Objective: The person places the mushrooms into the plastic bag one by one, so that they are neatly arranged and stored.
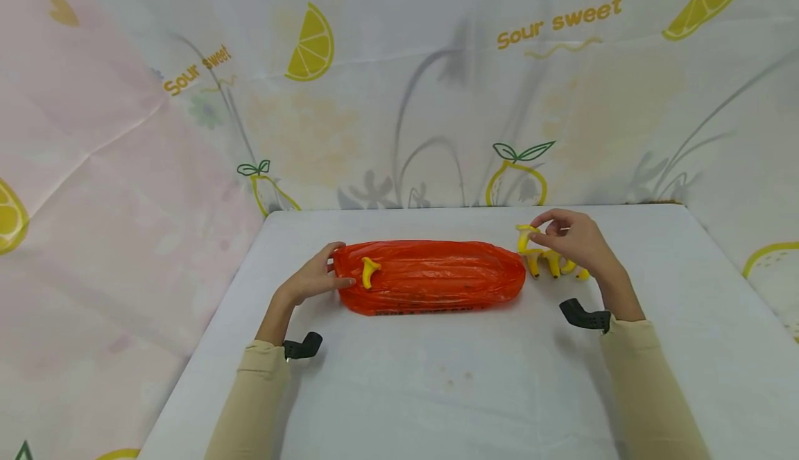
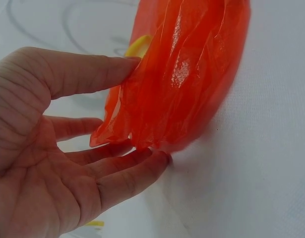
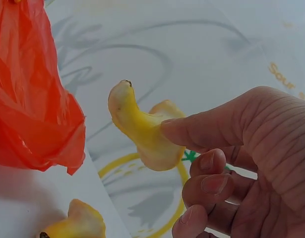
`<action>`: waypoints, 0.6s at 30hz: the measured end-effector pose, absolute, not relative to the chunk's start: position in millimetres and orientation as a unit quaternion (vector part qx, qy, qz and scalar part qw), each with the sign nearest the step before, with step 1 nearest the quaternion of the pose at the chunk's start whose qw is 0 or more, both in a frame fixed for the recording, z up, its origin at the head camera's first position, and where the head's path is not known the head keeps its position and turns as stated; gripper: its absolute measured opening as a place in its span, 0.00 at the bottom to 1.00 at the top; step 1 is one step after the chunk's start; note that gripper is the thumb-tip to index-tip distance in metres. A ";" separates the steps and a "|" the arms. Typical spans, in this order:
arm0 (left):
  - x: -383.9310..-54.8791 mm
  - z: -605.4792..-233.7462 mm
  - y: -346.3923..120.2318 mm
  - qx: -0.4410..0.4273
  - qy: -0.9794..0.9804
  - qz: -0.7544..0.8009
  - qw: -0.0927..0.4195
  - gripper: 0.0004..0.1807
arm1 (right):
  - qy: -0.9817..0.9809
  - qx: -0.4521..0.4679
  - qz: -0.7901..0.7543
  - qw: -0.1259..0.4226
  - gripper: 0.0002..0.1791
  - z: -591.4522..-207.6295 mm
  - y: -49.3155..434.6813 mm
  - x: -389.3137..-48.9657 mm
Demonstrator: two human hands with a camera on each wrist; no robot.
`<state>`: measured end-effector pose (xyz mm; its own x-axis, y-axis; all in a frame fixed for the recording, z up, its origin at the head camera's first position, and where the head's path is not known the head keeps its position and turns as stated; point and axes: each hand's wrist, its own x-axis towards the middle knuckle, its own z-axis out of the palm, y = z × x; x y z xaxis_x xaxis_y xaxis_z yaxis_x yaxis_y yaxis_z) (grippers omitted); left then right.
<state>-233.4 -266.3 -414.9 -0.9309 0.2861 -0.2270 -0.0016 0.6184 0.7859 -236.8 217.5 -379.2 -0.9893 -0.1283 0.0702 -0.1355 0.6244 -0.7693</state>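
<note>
A red plastic bag [image 1: 431, 276] lies stretched sideways on the white table, dark print along its near edge. My left hand [image 1: 315, 276] holds the bag's left end, thumb on top and fingertips at its lower edge in the left wrist view. On the bag, close to that thumb, sits a small yellow banana-shaped piece [image 1: 370, 273] with a flared end. Just beyond the bag's right end, my right hand [image 1: 571, 234] pinches a similar yellow banana-shaped piece [image 3: 142, 129] between thumb and fingers, its dark-tipped end pointing away from the palm.
Several more yellow banana-shaped pieces [image 1: 552, 263] lie in a row on the white table [image 1: 437, 384], below the right hand and beside the bag. A patterned cloth [image 1: 399, 99] with lemon prints hangs behind the table. Each wrist carries a black camera mount [image 1: 585, 316].
</note>
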 end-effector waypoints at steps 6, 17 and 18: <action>-233.4 -414.3 -267.0 0.081 0.883 0.429 0.169 0.47 | -0.898 0.086 0.431 0.004 0.16 -381.0 205.1 -243.1; -233.3 -415.6 -268.2 0.081 0.885 0.427 0.168 0.46 | -0.889 0.101 0.447 -0.004 0.14 -380.9 182.6 -247.1; -233.5 -415.8 -268.2 0.081 0.885 0.426 0.168 0.46 | -0.889 0.101 0.447 -0.005 0.14 -380.9 180.6 -247.4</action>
<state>-233.5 -268.2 -415.8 -0.9307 0.2863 -0.2275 0.0009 0.6238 0.7816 -247.4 180.6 -380.9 -0.9794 -0.1848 0.0813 -0.1755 0.5802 -0.7954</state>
